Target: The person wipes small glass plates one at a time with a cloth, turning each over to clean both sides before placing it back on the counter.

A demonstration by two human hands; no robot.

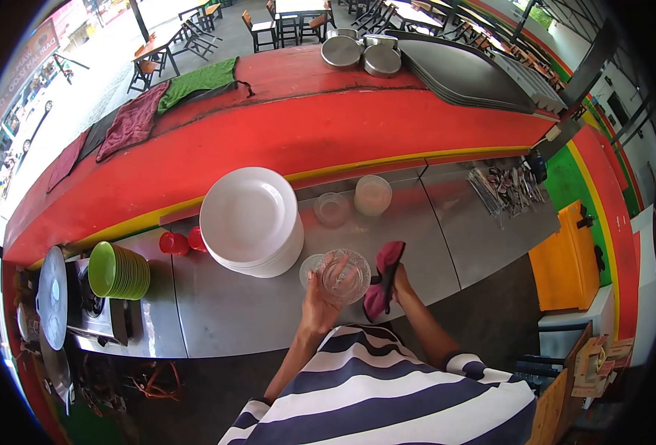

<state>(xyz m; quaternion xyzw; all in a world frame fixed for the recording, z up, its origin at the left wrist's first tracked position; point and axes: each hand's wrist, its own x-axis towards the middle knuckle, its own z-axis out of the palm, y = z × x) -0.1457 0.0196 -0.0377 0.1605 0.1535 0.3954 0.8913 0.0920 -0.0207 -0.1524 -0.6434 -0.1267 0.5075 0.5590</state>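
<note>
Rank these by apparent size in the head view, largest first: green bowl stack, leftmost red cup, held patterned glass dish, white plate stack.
1. White plate stack
2. Green bowl stack and held patterned glass dish: similar, unsure
3. Leftmost red cup

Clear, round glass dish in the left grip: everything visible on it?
The clear, round glass dish looks shallow and see-through, with a circular rim and ring-like patterning; part of the hand shows through it. The left grip holds it by its left side, above the grey metal counter. A second clear, round piece partly shows left of it; whether they touch is unclear. No contents are plainly visible. Glare hides which face is toward the camera.
</note>
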